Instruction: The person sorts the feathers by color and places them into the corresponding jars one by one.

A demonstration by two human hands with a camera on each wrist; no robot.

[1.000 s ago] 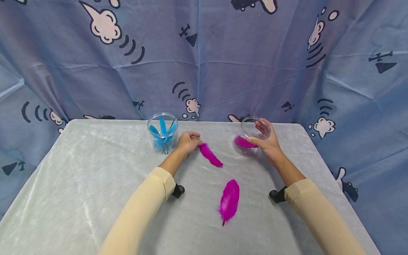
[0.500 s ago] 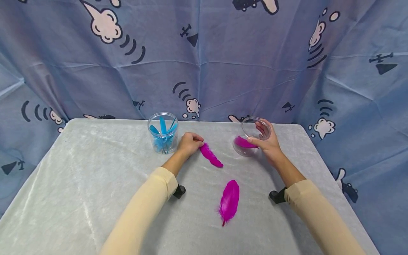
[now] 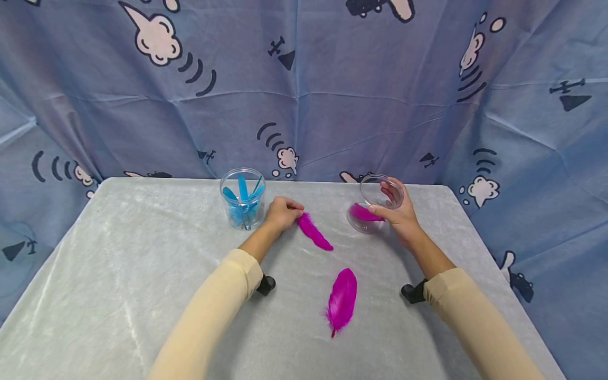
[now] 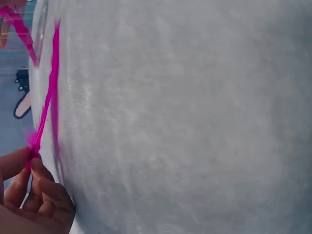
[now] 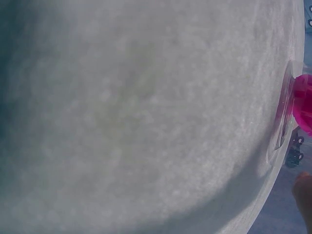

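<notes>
My left hand pinches one end of a magenta feather between thumb and fingertips. In the left wrist view that feather rises from the fingers of the left hand, its shadow on the cloth beside it. My right hand grips a clear jar from its right side, and the jar leans rightward in the head view. Inside it lies another magenta feather. The right wrist view catches only the jar's lower part, magenta within, and a bit of thumb.
A second clear jar holding several blue feathers stands just left of my left hand. One loose magenta feather lies on the pale cloth-covered table near the front. Behind the table hangs a blue printed curtain.
My left hand has shifted very slightly right along the feather's end over the last second. The right hand and its jar have stayed put.
</notes>
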